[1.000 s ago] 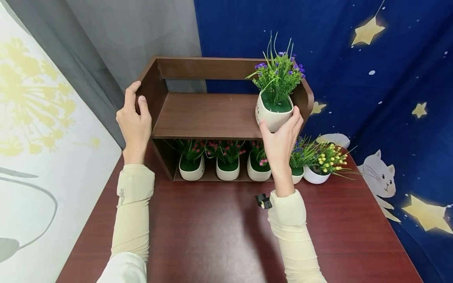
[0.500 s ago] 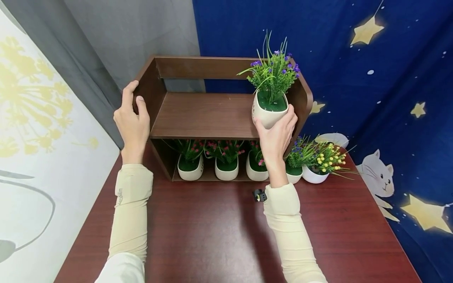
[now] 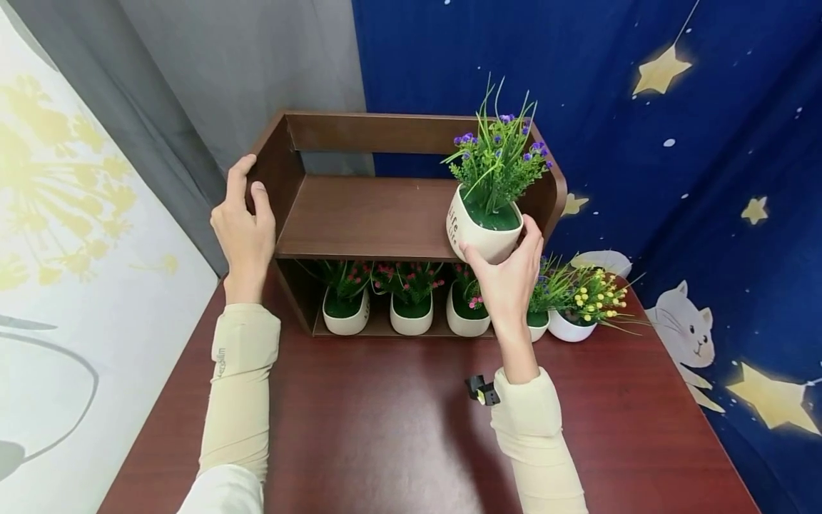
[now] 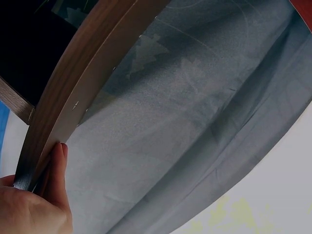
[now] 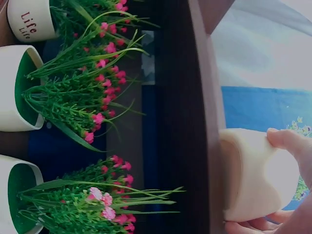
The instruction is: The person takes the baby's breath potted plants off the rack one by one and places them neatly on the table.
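Observation:
My right hand holds a white pot with green grass and purple flowers, thumb on one side and fingers on the other. It is at the front right of the brown wooden shelf's upper board; whether its base touches the board, I cannot tell. "Life" lettering shows on its left side. In the right wrist view, the pot's pale underside faces the camera beside the board edge. My left hand grips the shelf's left side panel, with the panel between thumb and fingers.
Under the upper board stand several white pots with pink flowers. Right of the shelf are a purple-flowered pot and a yellow-flowered pot. The shelf stands on a reddish table, before grey and blue curtains.
The held pot has shifted slightly left and toward me, turning so that its lettering shows more. My left hand has stayed on the side panel.

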`<state>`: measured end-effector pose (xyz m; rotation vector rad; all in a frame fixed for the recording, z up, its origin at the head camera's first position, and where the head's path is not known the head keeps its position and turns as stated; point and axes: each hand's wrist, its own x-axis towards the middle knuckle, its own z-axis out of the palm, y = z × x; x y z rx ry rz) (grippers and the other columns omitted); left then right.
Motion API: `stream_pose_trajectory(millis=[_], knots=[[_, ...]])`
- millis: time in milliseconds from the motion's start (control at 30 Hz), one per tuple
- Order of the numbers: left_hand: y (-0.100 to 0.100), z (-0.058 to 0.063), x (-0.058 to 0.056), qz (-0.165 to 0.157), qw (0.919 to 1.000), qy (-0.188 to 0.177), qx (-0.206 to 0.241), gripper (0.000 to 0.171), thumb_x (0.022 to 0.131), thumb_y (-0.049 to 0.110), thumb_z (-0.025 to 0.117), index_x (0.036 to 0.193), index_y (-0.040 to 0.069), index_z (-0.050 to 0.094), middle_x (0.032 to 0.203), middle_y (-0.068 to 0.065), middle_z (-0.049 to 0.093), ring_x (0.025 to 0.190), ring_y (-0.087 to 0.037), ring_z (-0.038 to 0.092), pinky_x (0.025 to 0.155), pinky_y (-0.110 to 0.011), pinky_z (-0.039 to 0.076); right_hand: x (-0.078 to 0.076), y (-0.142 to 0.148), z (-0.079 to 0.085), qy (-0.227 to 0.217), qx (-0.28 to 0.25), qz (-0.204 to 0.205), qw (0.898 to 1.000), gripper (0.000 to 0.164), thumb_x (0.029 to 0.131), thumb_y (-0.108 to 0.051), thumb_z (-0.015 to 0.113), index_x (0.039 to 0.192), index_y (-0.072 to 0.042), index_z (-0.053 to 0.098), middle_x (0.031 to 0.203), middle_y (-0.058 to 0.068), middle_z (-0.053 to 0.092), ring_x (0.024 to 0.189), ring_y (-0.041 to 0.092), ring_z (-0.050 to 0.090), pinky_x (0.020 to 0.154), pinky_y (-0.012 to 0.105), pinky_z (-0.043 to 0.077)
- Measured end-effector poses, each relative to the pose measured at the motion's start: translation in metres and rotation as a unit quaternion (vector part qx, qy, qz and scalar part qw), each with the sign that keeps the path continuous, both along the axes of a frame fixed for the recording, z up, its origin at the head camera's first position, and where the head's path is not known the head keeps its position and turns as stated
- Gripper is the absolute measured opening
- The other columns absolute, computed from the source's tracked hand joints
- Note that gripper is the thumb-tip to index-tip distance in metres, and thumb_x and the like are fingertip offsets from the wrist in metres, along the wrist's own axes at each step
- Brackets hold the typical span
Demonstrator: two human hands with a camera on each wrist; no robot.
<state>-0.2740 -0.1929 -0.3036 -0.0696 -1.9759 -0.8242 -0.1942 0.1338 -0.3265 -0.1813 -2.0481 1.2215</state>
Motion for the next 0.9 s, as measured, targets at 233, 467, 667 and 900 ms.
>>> stream_pose_trajectory(millis=[233,467,667,900], knots=[[0.001,-0.002,-0.002,0.001,1.0,0.001,0.002,0.036,0.096,0.023,0.042,0.129,0.025,0.056,0.069,-0.014,0.055,0.044,-0.004,0.02,0.05,-0.029,0.021,0.024,0.006,0.003,0.027,-0.001,0.027,0.999,0.082,0.065,-0.034,0.082,0.132,-0.009,0.041,0.121,0.004,0.049,0.108,0.013,0.047,0.085,0.033,0.041],[0.004,0.004,0.004,-0.002,0.9997,0.024,0.01,0.034,0.094,0.016,0.044,0.125,0.017,0.059,0.071,-0.018,0.056,0.046,0.005,0.011,0.051,-0.028,0.019,0.049,0.014,0.002,0.015,-0.012,0.063,0.998,0.083,0.063,-0.024,0.084,0.132,-0.008,0.04,0.122,0.002,0.049,0.108,0.012,0.048,0.084,0.032,0.045],[0.009,0.008,0.011,-0.004,0.9995,0.031,-0.001,0.034,0.094,0.013,0.045,0.125,0.014,0.059,0.061,-0.017,0.051,0.044,0.004,0.011,0.049,-0.027,0.018,0.07,0.026,-0.005,0.005,-0.023,0.085,0.996,0.084,0.063,-0.015,0.085,0.133,-0.007,0.039,0.127,0.001,0.048,0.112,0.014,0.049,0.087,0.036,0.045],[0.006,0.003,0.007,-0.005,0.9996,0.029,-0.001,0.034,0.095,0.015,0.044,0.126,0.016,0.059,0.066,-0.017,0.053,0.046,0.007,0.009,0.049,-0.028,0.017,0.09,0.043,-0.014,-0.011,-0.031,0.085,0.996,0.09,0.06,-0.011,0.087,0.136,-0.008,0.037,0.128,0.001,0.048,0.112,0.011,0.049,0.087,0.028,0.044]])
